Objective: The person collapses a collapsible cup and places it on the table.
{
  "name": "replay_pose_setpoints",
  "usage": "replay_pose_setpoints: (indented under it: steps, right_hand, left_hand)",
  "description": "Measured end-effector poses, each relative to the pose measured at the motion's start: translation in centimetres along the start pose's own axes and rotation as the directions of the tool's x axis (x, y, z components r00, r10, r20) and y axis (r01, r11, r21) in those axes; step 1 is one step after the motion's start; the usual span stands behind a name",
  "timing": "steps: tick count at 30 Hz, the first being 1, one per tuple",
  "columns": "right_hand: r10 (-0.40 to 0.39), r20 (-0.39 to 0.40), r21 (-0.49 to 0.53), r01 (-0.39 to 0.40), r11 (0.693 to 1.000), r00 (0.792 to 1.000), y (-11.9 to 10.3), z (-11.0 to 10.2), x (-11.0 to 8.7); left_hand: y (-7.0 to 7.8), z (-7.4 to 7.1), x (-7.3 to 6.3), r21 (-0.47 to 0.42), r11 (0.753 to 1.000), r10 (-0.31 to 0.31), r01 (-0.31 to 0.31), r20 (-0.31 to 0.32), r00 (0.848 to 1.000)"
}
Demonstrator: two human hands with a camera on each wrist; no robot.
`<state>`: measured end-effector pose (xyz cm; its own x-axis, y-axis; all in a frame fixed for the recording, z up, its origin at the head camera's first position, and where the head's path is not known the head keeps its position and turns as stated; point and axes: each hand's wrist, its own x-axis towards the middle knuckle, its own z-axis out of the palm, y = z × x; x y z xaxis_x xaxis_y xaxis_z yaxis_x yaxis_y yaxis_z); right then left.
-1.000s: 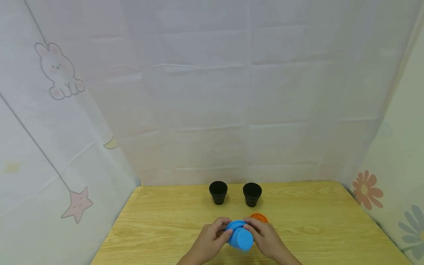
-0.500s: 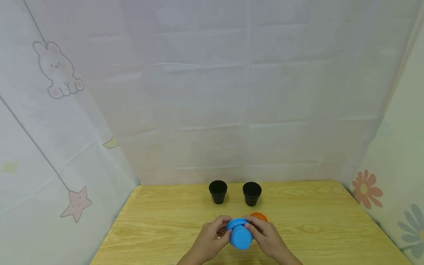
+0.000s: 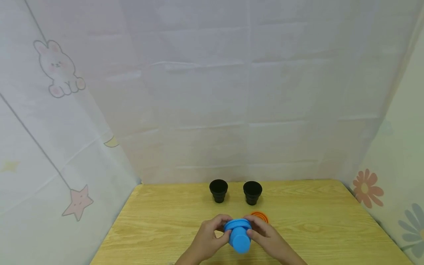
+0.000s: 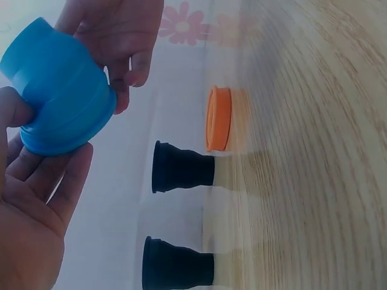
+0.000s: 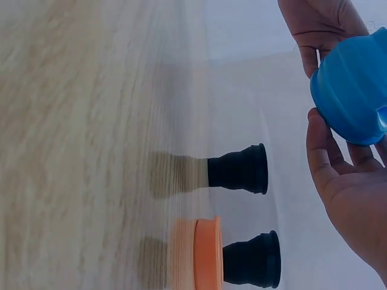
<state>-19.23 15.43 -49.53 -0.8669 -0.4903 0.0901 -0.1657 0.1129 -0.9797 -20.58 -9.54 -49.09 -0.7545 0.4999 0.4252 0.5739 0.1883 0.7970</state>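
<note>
A blue collapsible cup [image 3: 240, 241] is held above the table between both hands, its rim facing away and its narrower base toward the head camera. My left hand [image 3: 209, 237] grips its left side, thumb on the ribbed wall and fingers at the rim. On the other side my right hand [image 3: 266, 237] grips it in the same way. In the left wrist view the cup [image 4: 63, 90] is extended, with a dent under the thumb. Beyond the hands, a flattened orange collapsible cup [image 3: 261, 216] lies on the table, partly hidden by the right hand in the head view.
Two black collapsible cups [image 3: 218, 190] [image 3: 252, 192] stand upright, side by side, near the back of the wooden table [image 3: 159, 217]. A pale cloth [image 3: 198, 110] hangs behind the table, and printed cloths flank it left and right.
Both hands keep hold of the blue cup. Its base has tipped slightly lower and a little to the left, and more of its side wall shows. The other cups have stayed put.
</note>
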Motion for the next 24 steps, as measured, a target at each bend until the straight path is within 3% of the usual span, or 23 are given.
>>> replay_pose_setpoints:
  steps: [5,12,18,24]
  right_hand:
    - [0.003,0.011,0.04,-0.003,0.999,1.0,-0.32,0.06,-0.16]
    - [0.016,0.046,0.175,-0.024,0.984,0.999,-0.42,-0.04,-0.11]
    - [-0.002,0.106,0.238,-0.023,0.971,0.994,-0.65,-0.15,-0.23]
    - [-0.004,0.118,0.259,-0.027,0.966,0.993,-0.58,-0.12,-0.39]
  left_hand:
    - [0.28,-0.22,0.05,-0.091,0.993,-0.064,0.069,0.053,0.996]
    - [0.68,-0.14,0.32,-0.201,0.965,-0.147,0.167,0.112,0.983]
    - [0.6,0.01,0.35,-0.22,0.957,-0.168,0.19,0.116,0.979]
    - [0.54,-0.15,0.25,-0.262,0.941,-0.183,0.216,0.144,0.972]
